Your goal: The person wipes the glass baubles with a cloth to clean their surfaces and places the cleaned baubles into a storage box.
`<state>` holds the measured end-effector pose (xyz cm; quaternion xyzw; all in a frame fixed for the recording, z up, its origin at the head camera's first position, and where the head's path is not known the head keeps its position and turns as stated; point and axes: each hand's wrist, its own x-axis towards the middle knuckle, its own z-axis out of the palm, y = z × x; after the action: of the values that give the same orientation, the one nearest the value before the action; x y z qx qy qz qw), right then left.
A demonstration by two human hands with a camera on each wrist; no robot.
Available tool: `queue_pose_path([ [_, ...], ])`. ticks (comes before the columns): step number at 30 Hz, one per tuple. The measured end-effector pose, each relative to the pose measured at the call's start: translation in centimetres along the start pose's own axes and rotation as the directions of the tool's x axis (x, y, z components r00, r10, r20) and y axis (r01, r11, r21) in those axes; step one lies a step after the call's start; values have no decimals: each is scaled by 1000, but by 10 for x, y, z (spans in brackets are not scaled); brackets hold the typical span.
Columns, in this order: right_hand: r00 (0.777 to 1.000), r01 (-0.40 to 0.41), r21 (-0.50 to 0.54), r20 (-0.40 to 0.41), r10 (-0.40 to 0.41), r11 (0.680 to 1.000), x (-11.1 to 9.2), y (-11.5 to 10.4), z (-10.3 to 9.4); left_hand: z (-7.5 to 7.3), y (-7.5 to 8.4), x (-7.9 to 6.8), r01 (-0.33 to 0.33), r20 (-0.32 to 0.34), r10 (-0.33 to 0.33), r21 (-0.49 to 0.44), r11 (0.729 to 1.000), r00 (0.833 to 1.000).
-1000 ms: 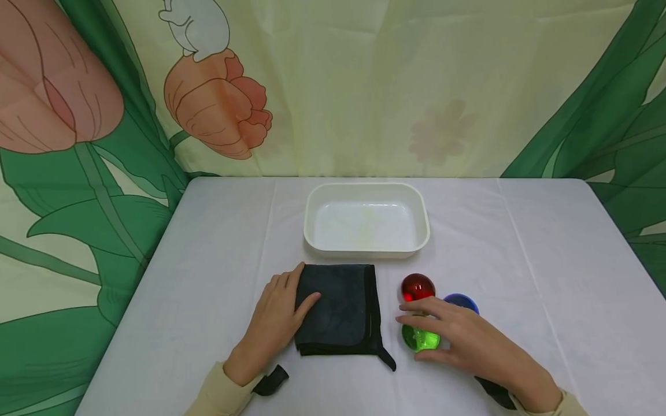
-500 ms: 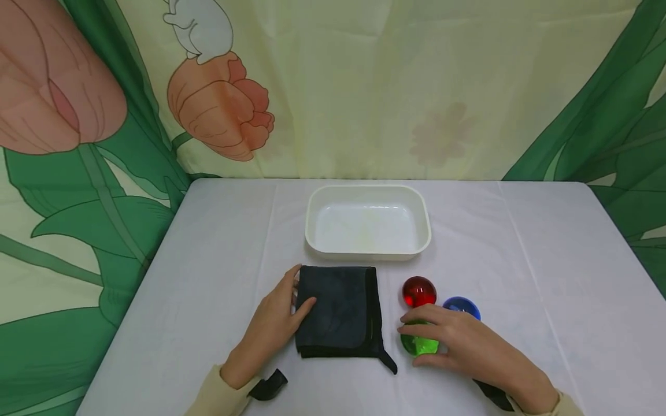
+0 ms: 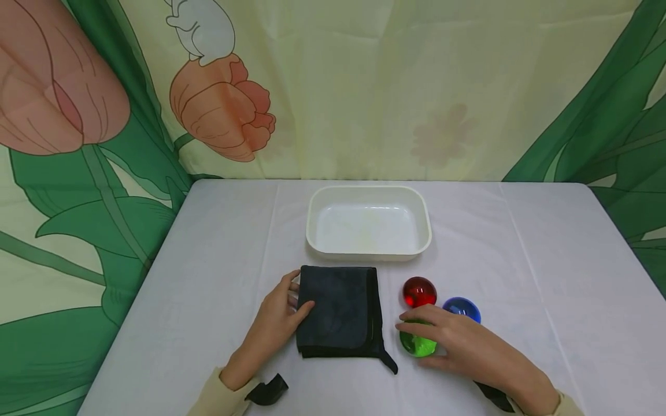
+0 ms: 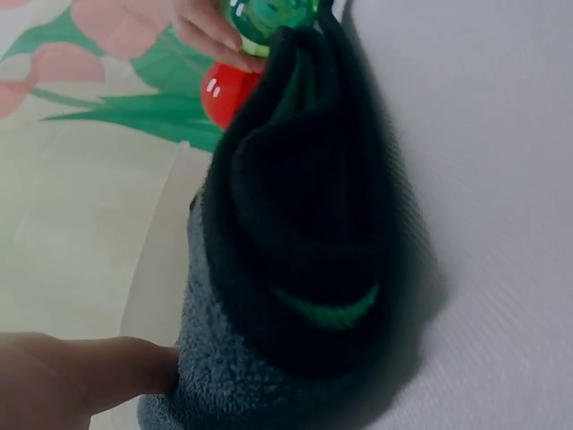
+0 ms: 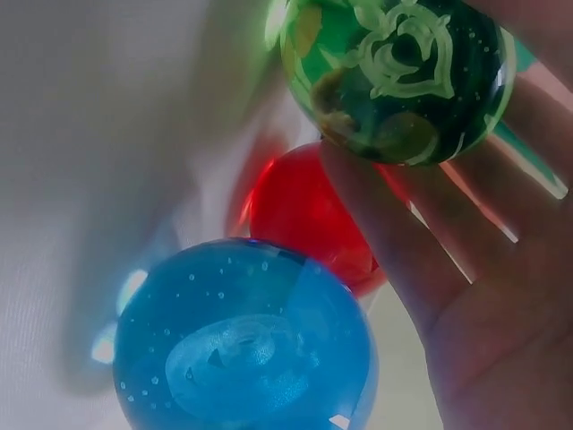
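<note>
A dark grey folded cloth (image 3: pixel 333 309) lies on the white table, its black loop pointing toward me. My left hand (image 3: pixel 270 318) is at its left side, thumb (image 4: pixel 125 363) touching the top; the other fingers lie along the edge, partly hidden. To the right, my right hand (image 3: pixel 463 341) reaches round a clear green ball (image 3: pixel 418 345), fairly straight fingers behind it and thumb on the near side. Contact is hard to tell. A red ball (image 3: pixel 419 290) sits just beyond, and a blue ball (image 5: pixel 242 340) lies beside that hand, apart from its fingers.
A white rectangular tray (image 3: pixel 369 254) stands behind the cloth. White fabric covers the table (image 3: pixel 218 242), whose far edge meets a hanging curtain (image 3: pixel 359 86) printed with tulips and leaves. Black straps (image 3: pixel 267 390) show at both wrists.
My left fingers have drawn back slightly toward the cloth's left edge. The green ball has shifted a little left beside my right hand. The cloth, tray, red and blue balls stay put.
</note>
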<state>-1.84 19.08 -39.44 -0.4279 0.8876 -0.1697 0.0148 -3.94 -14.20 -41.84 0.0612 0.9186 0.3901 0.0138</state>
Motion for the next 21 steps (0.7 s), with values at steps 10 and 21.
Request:
queue_pose_path([
  [10,999,21,-6,-29,-21,1000,4,0,1,-5,4,-4,21,-12,-23,-103,994,1000],
  [21,998,34,-2,-54,-34,999,10,1,2,-14,12,-4,105,-9,-110,-248,963,994],
])
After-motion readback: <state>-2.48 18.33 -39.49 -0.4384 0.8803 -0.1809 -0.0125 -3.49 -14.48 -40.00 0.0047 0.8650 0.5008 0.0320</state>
